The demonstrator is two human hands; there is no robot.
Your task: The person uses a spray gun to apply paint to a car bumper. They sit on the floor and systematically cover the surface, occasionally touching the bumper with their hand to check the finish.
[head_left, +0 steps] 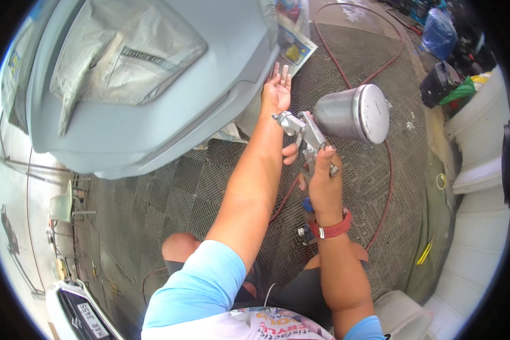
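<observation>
My right hand (pixel 326 177) is wrapped round the grip of a metal spray gun (pixel 307 131). The gun's silver paint cup (pixel 348 113) is tipped out to the right, and its nozzle points left toward my left forearm. Stretched forward, my left hand (pixel 277 89) has its fingers extended and holds nothing. It lies at the right edge of a large grey car body panel (pixel 221 54); whether it touches the panel I cannot tell. Masking paper (pixel 133 54) covers the middle of the panel, and a printed sheet (pixel 296 50) hangs beside my left fingertips.
A red air hose (pixel 392 164) loops across the patterned dark floor mat (pixel 209 192). At the far right are a black bucket (pixel 438 85) and a blue plastic bag (pixel 439 33). White corrugated panels (pixel 481 164) stand on the right. A white car (pixel 82 311) sits at lower left.
</observation>
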